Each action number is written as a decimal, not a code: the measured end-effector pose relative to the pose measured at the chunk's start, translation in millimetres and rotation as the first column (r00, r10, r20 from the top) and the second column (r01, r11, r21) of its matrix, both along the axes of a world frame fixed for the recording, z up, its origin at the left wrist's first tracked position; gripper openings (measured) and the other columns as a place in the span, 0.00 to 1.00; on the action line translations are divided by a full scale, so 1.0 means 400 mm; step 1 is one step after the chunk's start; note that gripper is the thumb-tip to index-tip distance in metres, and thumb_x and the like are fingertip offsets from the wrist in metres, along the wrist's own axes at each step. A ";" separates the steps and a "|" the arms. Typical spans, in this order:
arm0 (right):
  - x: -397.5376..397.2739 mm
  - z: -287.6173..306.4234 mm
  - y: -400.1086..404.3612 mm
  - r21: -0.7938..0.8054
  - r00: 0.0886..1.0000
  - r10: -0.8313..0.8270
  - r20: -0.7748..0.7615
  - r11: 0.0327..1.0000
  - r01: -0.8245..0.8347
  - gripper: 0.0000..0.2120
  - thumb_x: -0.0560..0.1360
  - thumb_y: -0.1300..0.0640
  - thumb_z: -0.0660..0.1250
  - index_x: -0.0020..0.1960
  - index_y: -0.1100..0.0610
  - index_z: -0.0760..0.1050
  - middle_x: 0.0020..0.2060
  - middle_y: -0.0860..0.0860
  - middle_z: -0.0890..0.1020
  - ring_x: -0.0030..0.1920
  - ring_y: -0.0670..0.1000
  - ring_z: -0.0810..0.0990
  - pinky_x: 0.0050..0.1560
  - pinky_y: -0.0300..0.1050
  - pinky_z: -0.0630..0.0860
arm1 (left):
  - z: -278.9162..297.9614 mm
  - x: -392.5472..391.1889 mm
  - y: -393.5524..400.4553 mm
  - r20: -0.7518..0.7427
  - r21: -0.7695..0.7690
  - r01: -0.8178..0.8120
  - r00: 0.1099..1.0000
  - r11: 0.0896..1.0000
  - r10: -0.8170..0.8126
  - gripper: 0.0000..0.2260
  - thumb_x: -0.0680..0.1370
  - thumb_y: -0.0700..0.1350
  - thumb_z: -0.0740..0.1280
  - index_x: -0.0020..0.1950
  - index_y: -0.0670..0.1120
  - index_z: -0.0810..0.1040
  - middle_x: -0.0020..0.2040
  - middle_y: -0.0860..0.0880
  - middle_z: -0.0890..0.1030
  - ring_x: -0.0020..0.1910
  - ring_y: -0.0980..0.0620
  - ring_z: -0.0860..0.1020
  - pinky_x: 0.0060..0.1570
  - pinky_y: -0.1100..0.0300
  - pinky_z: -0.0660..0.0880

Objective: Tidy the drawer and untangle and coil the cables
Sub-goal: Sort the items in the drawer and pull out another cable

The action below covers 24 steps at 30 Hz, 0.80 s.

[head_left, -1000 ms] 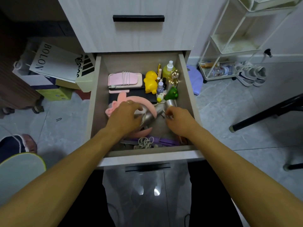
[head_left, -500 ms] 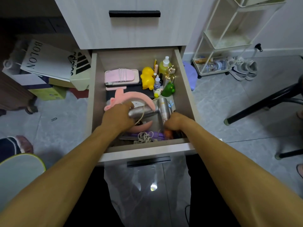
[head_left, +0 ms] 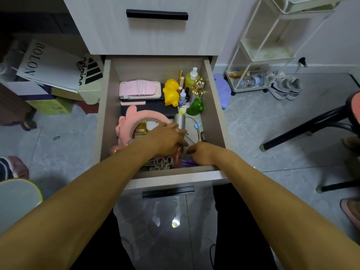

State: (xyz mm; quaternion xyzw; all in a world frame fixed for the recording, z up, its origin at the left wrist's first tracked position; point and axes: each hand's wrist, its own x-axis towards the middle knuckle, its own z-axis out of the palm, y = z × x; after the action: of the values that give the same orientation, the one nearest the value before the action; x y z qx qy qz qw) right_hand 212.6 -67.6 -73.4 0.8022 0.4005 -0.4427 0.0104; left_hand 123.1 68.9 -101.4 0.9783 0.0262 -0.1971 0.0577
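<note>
Head view: two hands in drawer (head_left: pixel 214 106); left hand (head_left: pixel 165 140) fingers flat, right hand (head_left: pixel 202 154) curled, grip unclear

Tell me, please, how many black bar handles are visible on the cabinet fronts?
2: one black bar handle on the closed drawer above the open drawer, another on the front below it. Others may lie outside view.

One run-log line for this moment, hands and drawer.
drawer: open | left hand: on silver cylinder, grip unclear | right hand: curled at front clutter, grip unclear | cable: loose | coiling: not begun
</note>
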 end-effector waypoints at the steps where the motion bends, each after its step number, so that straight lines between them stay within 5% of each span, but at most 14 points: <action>1: 0.002 -0.008 -0.001 -0.006 1.000 -0.007 0.028 1.000 0.007 0.18 0.79 0.62 0.56 0.66 0.62 0.74 0.66 0.60 0.75 0.64 0.58 0.74 0.66 0.49 0.69 | -0.006 0.005 0.002 -0.047 0.004 -0.001 0.999 1.000 0.001 0.17 0.82 0.52 0.57 0.70 0.61 0.71 0.79 0.54 0.57 0.77 0.46 0.54 0.72 0.45 0.56; 7: 0.017 -0.027 0.008 0.020 0.991 -0.090 0.101 0.996 0.089 0.15 0.79 0.61 0.57 0.62 0.65 0.73 0.62 0.62 0.75 0.61 0.60 0.75 0.58 0.46 0.72 | -0.028 -0.007 -0.011 -0.059 0.138 0.047 0.997 0.989 -0.039 0.15 0.77 0.58 0.61 0.63 0.57 0.75 0.77 0.48 0.58 0.75 0.42 0.54 0.73 0.38 0.50; 13: 0.021 -0.046 0.014 0.011 0.989 -0.092 0.118 0.996 0.091 0.17 0.79 0.60 0.57 0.66 0.64 0.71 0.64 0.62 0.74 0.62 0.60 0.74 0.62 0.48 0.71 | -0.021 0.000 -0.028 -0.019 0.225 -0.029 0.999 0.974 0.034 0.16 0.74 0.58 0.65 0.59 0.55 0.78 0.73 0.42 0.61 0.75 0.38 0.54 0.72 0.36 0.48; 16: 0.024 -0.051 0.012 0.004 0.989 -0.081 0.127 0.997 0.081 0.18 0.79 0.60 0.57 0.67 0.64 0.70 0.65 0.61 0.74 0.63 0.59 0.74 0.63 0.48 0.71 | -0.014 -0.002 -0.025 -0.036 0.289 0.078 0.997 0.954 -0.071 0.19 0.74 0.58 0.63 0.62 0.52 0.79 0.74 0.44 0.66 0.77 0.40 0.52 0.73 0.34 0.45; 24: 0.024 -0.070 0.022 -0.227 0.991 0.130 0.034 0.967 -0.119 0.17 0.79 0.58 0.58 0.64 0.61 0.75 0.62 0.59 0.77 0.59 0.57 0.77 0.56 0.46 0.72 | 0.039 -0.081 0.018 -0.040 0.339 0.162 0.987 0.927 -0.158 0.19 0.79 0.57 0.55 0.61 0.52 0.80 0.64 0.48 0.77 0.70 0.44 0.64 0.73 0.39 0.41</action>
State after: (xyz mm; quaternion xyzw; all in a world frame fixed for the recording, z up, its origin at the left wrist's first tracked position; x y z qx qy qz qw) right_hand 222.2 -58.9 -101.5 0.7796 0.3972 -0.4639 0.1386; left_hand 90.5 76.1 -85.8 0.9711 -0.0195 -0.1997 -0.1288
